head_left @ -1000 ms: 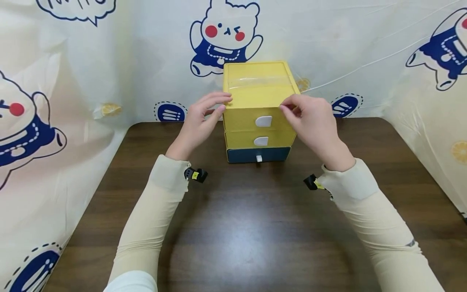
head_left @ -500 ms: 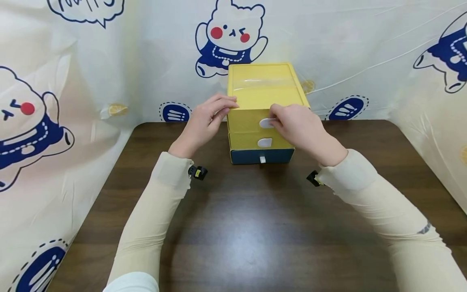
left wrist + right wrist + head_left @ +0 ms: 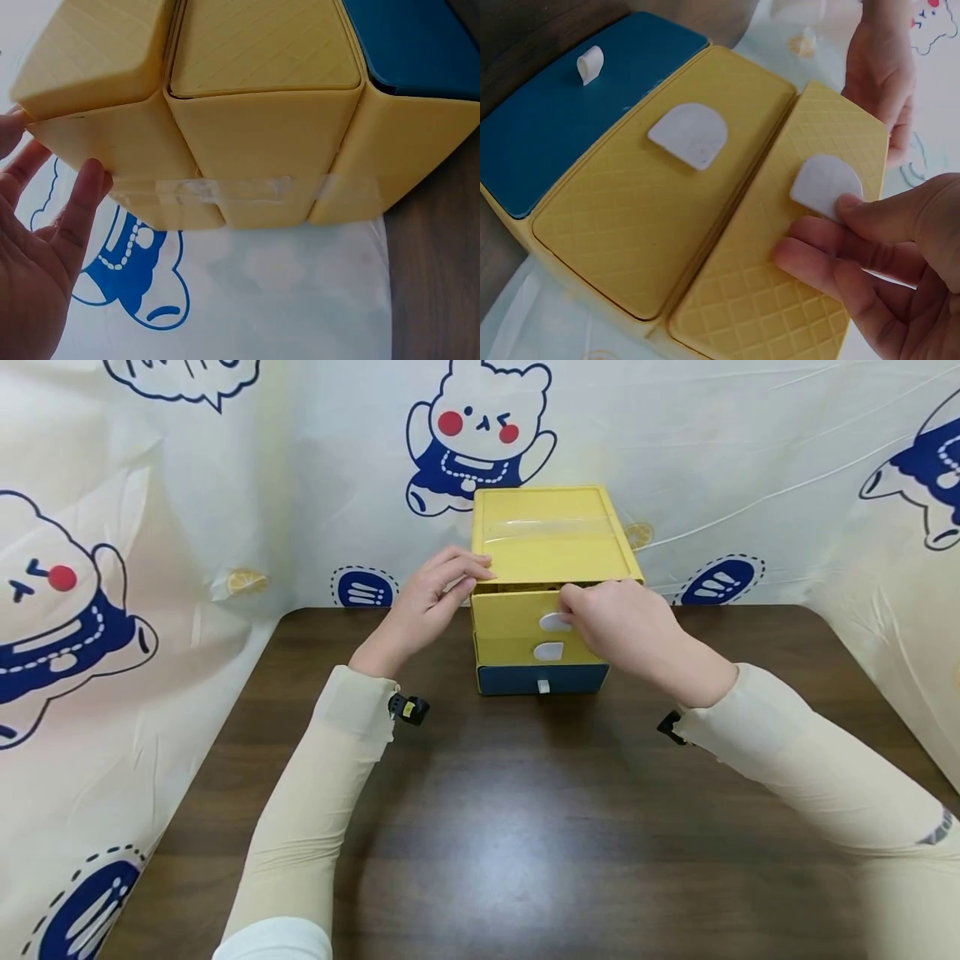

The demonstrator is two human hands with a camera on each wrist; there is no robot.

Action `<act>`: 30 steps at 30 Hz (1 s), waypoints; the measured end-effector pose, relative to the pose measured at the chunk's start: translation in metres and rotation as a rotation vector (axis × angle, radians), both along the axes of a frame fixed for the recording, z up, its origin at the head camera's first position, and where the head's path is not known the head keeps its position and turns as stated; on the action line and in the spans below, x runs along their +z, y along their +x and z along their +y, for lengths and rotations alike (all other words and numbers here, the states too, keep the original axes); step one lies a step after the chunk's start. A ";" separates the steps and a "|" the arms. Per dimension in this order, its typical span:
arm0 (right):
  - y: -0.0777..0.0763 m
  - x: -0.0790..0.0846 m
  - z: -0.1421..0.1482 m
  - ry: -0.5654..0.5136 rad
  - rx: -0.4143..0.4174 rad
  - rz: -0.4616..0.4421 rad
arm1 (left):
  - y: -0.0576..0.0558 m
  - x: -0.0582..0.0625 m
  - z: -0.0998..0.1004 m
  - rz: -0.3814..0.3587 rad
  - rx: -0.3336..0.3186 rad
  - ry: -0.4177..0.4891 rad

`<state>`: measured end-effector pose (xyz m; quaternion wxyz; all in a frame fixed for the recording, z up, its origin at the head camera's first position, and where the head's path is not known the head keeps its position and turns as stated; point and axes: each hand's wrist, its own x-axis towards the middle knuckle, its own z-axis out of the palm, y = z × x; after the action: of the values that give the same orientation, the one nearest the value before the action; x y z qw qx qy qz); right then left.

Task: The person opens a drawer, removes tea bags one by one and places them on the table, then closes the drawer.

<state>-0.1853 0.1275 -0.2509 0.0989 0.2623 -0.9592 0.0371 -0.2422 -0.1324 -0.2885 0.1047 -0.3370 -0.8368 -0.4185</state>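
A small yellow drawer cabinet (image 3: 551,550) stands at the back of the table. Its top drawer (image 3: 506,617) sticks out slightly, with a dark gap under the lid edge. My right hand (image 3: 637,631) pinches that drawer's white tab handle (image 3: 826,184) between thumb and fingers. At the cabinet's upper left edge, my left hand (image 3: 427,602) rests with fingers on the top and thumb against the side. Below are a yellow middle drawer (image 3: 667,202) with its own white tab (image 3: 691,135), and a dark blue bottom drawer (image 3: 510,681) with a small white loop (image 3: 543,687).
The dark wooden table (image 3: 487,827) stretches in front of the cabinet. A white printed cloth (image 3: 315,485) hangs close behind it and at both sides. Clear tape (image 3: 255,191) runs across the cabinet's side.
My right hand has moved from the cabinet's top right edge down to the top drawer's tab and drawn the drawer out a little. My left hand stays at the left edge.
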 end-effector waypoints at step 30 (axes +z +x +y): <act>0.087 0.018 0.011 0.277 0.266 0.165 | 0.000 0.000 0.003 -0.026 0.038 0.021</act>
<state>-0.0980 0.1389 -0.2332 0.1342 0.3999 -0.9007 -0.1038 -0.2425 -0.1294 -0.2889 0.1055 -0.3145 -0.8399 -0.4297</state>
